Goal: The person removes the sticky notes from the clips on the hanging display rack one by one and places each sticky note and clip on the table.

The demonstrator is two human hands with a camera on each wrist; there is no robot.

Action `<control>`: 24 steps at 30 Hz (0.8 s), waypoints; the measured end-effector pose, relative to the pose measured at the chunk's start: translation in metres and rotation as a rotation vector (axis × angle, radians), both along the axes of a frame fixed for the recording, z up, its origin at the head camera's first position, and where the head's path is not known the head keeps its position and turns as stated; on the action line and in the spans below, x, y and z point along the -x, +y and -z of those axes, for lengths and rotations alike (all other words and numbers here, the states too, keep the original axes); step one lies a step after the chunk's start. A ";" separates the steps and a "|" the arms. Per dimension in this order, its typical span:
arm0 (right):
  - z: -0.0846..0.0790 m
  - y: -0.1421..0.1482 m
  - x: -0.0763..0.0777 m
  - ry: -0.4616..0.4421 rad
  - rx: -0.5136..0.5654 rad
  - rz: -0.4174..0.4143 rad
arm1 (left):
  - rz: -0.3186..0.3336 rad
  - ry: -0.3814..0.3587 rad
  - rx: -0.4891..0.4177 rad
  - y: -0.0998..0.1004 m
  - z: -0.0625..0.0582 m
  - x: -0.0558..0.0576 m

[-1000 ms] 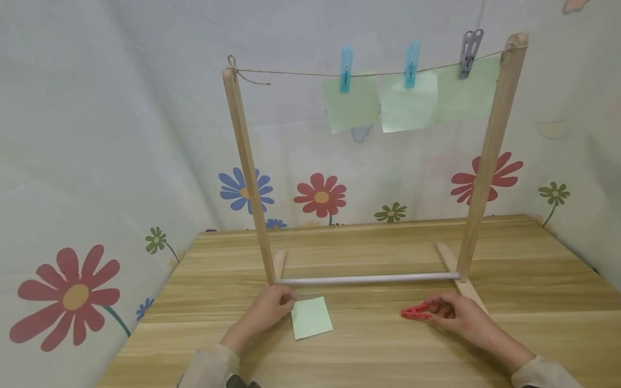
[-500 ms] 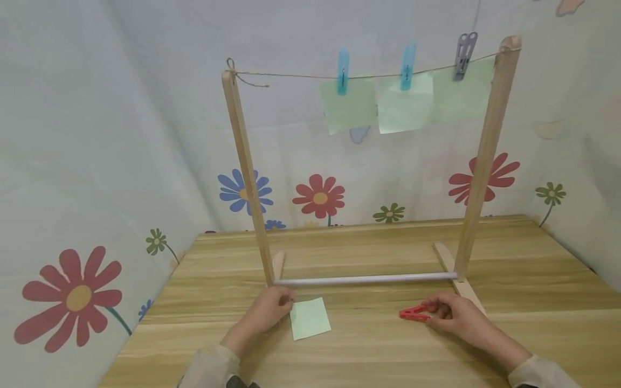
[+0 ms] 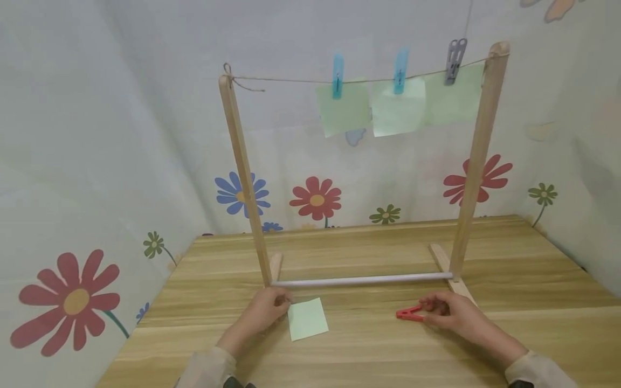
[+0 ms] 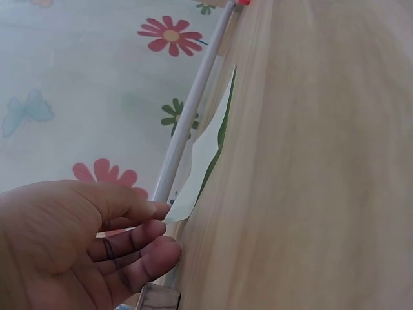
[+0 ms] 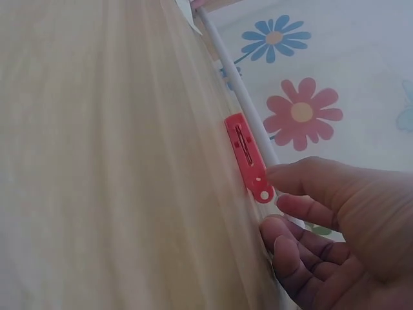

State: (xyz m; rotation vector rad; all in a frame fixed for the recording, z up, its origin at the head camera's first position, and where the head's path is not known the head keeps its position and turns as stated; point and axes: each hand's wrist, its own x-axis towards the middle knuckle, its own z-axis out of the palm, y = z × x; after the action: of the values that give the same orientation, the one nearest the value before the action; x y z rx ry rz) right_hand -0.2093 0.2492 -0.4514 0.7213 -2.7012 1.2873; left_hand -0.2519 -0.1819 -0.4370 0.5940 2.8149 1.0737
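Note:
My left hand (image 3: 264, 311) pinches the upper left corner of a pale green square of paper (image 3: 308, 320). In the left wrist view the sheet (image 4: 204, 152) stands out edge-on from the thumb and forefinger, slightly bent, low over the wood. On the right, my right hand (image 3: 453, 312) pinches a red clothespin (image 3: 409, 313) by its handle end, its nose toward the left. The right wrist view has this red clothespin (image 5: 248, 158) at the thumb and fingertips, close to the tabletop; my other fingers are curled beneath.
Behind the hands stands a wooden frame with a left post (image 3: 243, 178), a right post (image 3: 477, 161) and a white bottom rod (image 3: 361, 280). Its string (image 3: 286, 81) carries three green papers (image 3: 345, 110) under two blue clothespins (image 3: 400, 71) and a grey one (image 3: 455, 62). The table (image 3: 368, 355) is wood-grained.
The head view has shifted slightly, so the frame appears a little lower and further left. Both hands keep their hold on the paper and the red clothespin, without clear movement.

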 end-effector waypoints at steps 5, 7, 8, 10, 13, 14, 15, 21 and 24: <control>-0.005 0.003 0.001 -0.027 0.028 -0.016 | 0.002 -0.015 -0.029 0.000 -0.001 0.000; -0.007 0.004 0.002 -0.007 0.025 -0.015 | -0.003 -0.012 -0.037 0.000 -0.002 0.000; -0.009 0.004 0.002 0.014 0.020 -0.016 | -0.010 -0.013 -0.043 0.000 -0.002 -0.001; -0.013 0.004 0.003 0.045 0.002 -0.005 | -0.024 -0.009 -0.052 0.000 -0.005 -0.002; -0.018 0.004 0.004 0.043 -0.003 -0.007 | -0.055 0.000 -0.055 0.001 -0.009 -0.004; -0.020 0.004 0.005 0.040 -0.002 -0.011 | -0.064 0.008 -0.050 0.002 -0.011 -0.004; -0.021 0.005 0.005 0.032 0.000 -0.012 | -0.070 0.013 -0.048 0.002 -0.013 -0.004; -0.035 0.005 0.005 0.053 -0.001 -0.001 | -0.071 0.037 -0.058 0.005 -0.026 -0.003; -0.043 0.005 0.006 0.041 -0.008 0.014 | -0.061 0.026 -0.089 0.005 -0.032 -0.003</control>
State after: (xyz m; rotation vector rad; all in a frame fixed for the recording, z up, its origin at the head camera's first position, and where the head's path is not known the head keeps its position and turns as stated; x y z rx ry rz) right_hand -0.2151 0.2547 -0.4083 0.7208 -2.6754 1.2454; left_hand -0.2493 -0.1766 -0.4053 0.5367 2.8375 1.2162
